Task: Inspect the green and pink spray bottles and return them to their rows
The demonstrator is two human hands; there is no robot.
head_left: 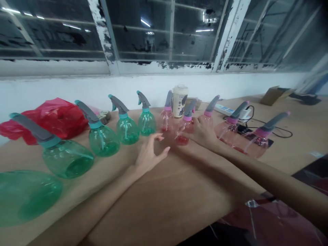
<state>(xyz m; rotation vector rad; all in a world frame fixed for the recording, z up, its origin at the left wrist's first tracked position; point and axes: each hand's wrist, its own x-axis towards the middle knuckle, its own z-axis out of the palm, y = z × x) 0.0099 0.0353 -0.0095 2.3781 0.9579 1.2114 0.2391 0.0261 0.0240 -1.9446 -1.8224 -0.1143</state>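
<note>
My left hand (pixel 148 155) is over the middle of the table, thumb and fingers apart with nothing between them. My right hand (pixel 205 135) is around the right side of a pink spray bottle (pixel 185 129), its thumb across the front and its fingers behind. This bottle stands upright and has a grey trigger head with a pink collar. Left of it stands another pink spray bottle (pixel 166 119). The green spray bottle (pixel 147 122) closest to my left hand has a grey head and a teal collar.
More green spray bottles (pixel 104 140) curve to the left and more pink ones (pixel 256 145) to the right. A printed cup (pixel 180 102), a red plastic bag (pixel 58 118), a power strip (pixel 224 110) with black cable and a cardboard box (pixel 274 95) are along the back.
</note>
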